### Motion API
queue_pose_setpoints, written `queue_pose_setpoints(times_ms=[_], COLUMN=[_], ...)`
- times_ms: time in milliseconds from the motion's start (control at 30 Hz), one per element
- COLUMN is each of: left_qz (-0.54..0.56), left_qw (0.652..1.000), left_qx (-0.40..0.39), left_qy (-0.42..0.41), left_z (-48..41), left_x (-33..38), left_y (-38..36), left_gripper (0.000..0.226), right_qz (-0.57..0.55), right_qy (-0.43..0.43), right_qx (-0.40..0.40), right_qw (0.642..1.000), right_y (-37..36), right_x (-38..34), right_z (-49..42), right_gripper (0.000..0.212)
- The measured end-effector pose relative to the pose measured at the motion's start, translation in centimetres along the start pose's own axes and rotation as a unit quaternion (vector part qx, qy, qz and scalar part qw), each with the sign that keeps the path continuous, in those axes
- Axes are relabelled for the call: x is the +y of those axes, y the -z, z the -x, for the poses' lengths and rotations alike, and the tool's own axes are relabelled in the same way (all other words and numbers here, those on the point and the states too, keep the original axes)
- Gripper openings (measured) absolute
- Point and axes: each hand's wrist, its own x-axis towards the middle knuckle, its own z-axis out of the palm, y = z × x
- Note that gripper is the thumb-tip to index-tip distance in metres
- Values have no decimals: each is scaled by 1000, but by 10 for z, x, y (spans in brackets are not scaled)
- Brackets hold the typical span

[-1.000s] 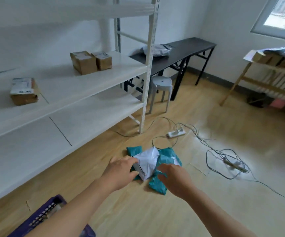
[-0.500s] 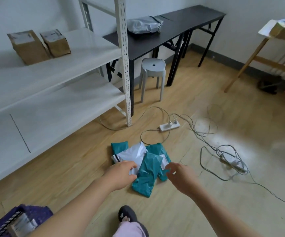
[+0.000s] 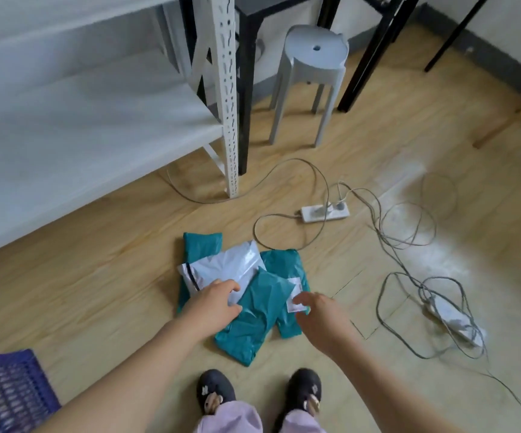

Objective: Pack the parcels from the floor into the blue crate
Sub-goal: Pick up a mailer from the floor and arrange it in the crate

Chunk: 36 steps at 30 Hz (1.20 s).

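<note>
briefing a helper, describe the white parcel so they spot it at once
On the floor near the shelf post lies a pile of parcels. The white parcel is in it, by the left hand. It alone is white, with a dark stripe at one end; the others are teal.

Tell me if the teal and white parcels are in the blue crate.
No, the teal and white plastic parcels lie on the wooden floor, apart from the blue plastic crate.
</note>
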Motion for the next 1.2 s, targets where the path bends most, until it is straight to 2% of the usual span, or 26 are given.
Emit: queue_pose_setpoints(times_ms=[167,433,600,733,833,900,967,1067,1133,1200], left_qz=[46,115,158,171,217,242,307,431,485,544], left_qw=[996,978,966,959,945,935,906,829,781,733], left_qx=[7,-30,-41,-46,-47,-47,-39,-48,-68,-74], left_qy=[72,172,201,221,239,255,290,353,387,402], left_z=[-91,-203,-260,-295,-309,-313,-313,-298,-277,-255], left_x=[-39,-123,-161,-178,-185,-187,-187,-183,-174,-161], left_y=[-61,-177,-230,-260,-273,-276,-276,-266,-252,-233], left_gripper=[46,56,64,57,54,50,40,36,49,64], right_qz=[94,232,299,332,324,295,262,135,54,-3], right_qy=[53,109,114,113,99,93,83,70,80,97], right_qx=[-57,-143,-138,-141,-116,-87,-75,-44,-29,-20], right_qw=[993,956,937,926,934,947,959,987,995,995], right_y=[-66,-191,-252,-286,-302,-308,-310,-298,-283,-263], right_x=[17,41,62,72,77,80,81,75,69,59], right_z=[-102,-241,-321,-364,-379,-380,-375,-358,-340,-323], right_gripper=[49,60,79,95,87,59,33,16,16,26])
